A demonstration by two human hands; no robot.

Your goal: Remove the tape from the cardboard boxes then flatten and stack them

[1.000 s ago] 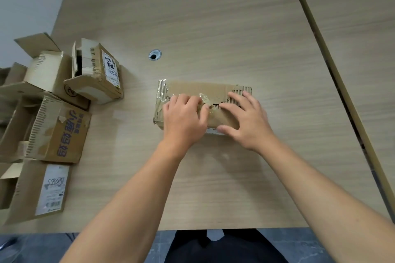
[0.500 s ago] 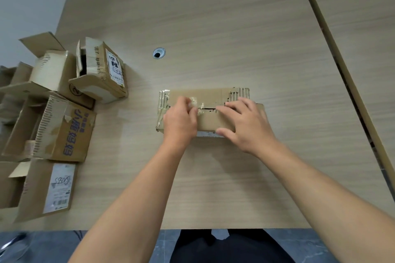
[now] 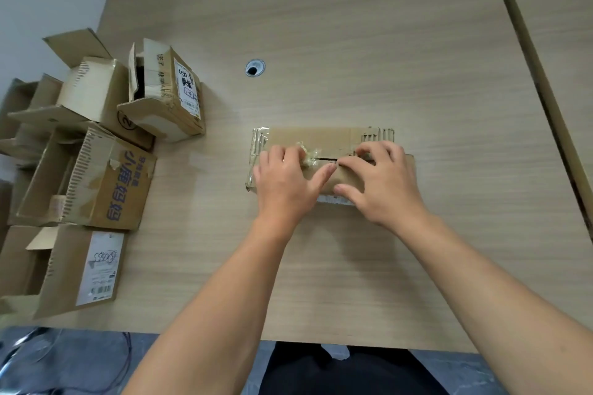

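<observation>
A small brown cardboard box [image 3: 321, 138] lies on the wooden table [image 3: 353, 26], its top seam partly split. My left hand [image 3: 285, 183] rests on the box's left half and pinches a crumpled wad of clear tape [image 3: 305, 155] at the seam. My right hand [image 3: 382, 183] lies on the right half with its fingers curled at the seam; whether they hold tape is hidden. Clear tape still wraps the box's left end [image 3: 258, 147].
Several opened cardboard boxes [image 3: 96, 176] are piled along the table's left edge. A round cable hole [image 3: 255, 67] sits behind the box. A seam between two tabletops [image 3: 529, 58] runs along the right. The table's front edge is near my body.
My left hand has pulled the tape wad leftward along the seam, baring a dark slit. My right hand's fingers have gone from flat to curled at the seam.
</observation>
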